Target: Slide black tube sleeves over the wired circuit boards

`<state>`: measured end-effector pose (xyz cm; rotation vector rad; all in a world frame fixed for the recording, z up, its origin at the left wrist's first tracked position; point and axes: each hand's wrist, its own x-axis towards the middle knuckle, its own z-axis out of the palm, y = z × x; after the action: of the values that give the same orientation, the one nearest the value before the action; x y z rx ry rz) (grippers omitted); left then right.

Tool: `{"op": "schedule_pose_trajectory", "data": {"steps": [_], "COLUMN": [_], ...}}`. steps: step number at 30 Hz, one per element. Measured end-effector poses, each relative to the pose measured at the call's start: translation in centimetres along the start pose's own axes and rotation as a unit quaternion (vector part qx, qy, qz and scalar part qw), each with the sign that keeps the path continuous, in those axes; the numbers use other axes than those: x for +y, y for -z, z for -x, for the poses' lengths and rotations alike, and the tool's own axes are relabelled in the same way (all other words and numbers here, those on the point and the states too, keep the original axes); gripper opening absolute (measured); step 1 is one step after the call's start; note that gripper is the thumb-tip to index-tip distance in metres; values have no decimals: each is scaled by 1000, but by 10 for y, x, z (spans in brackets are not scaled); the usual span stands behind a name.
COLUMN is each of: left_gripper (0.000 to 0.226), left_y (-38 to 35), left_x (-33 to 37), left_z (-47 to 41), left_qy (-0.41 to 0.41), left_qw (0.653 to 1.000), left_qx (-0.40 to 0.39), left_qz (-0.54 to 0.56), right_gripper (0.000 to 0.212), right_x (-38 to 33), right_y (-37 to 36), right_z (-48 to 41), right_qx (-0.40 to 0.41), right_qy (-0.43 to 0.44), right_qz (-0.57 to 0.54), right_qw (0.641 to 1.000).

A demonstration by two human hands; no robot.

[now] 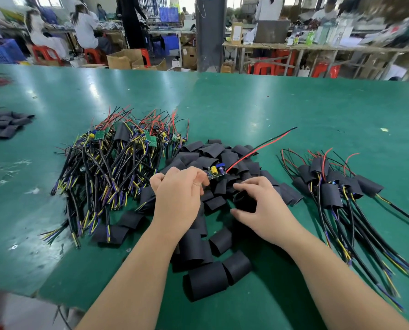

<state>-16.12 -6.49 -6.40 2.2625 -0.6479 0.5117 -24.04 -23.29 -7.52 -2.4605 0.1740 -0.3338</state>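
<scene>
Glossy green matting covers the table [270, 108]. The left hand [177, 194] curls its fingers round a small circuit board [216, 173] (yellow and blue capacitors on top), whose red-and-black wire pair [263, 146] runs away and rightward. The right hand [264, 207] closes thumb and fingers round a matte black sleeve [245, 201] on the sleeve pile [206, 246] beneath both hands. Tangled unsleeved boards [108, 163] lie left of the left hand, sleeved ones [329, 189] right of the right hand.
</scene>
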Motion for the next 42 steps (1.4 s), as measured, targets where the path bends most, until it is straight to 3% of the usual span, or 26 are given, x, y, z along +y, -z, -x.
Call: {"op": "schedule_pose_trajectory", "data": {"steps": [3, 5, 8, 9, 11, 14, 17, 24, 28, 36, 42], "left_gripper": [31, 31, 30, 30, 30, 28, 27, 29, 32, 30, 29], "left_y": [1, 3, 5, 5, 6, 5, 5, 5, 5, 5, 3], "left_x": [0, 1, 2, 2, 2, 0, -1, 1, 3, 1, 0], "left_z": [0, 0, 0, 0, 0, 0, -1, -1, 0, 1, 1], "left_qy": [2, 0, -4, -3, 1, 5, 4, 8, 5, 11, 9], "left_qw": [1000, 1000, 1000, 1000, 1000, 1000, 1000, 1000, 1000, 999, 999], "left_qx": [0, -2, -2, 0, 3, 5, 3, 0, -1, -9, -15], "left_qz": [4, 0, -2, -5, -14, -20, -27, -26, -22, -37, -42], "right_gripper": [68, 75, 65, 53, 33, 18, 13, 20, 20, 32, 32], "right_x": [1, 3, 5, 6, 11, 22, 31, 29, 23, 16, 13], "right_y": [0, 6, 25, 32, 45, 61, 68, 59, 57, 64, 65], "right_z": [0, -2, -5, -7, -9, -9, -10, -15, -14, -7, -5], "right_qx": [4, 3, 61, 102, 168, 195, 214, 236, 211, 141, 136], "right_qy": [24, 34, -13, -24, -43, -46, -48, -99, -122, -43, -33], "right_qz": [80, 63, -184, -301, -501, -682, -729, -725, -739, -764, -760], "right_qw": [997, 997, 981, 948, 848, 703, 648, 640, 628, 628, 634]}}
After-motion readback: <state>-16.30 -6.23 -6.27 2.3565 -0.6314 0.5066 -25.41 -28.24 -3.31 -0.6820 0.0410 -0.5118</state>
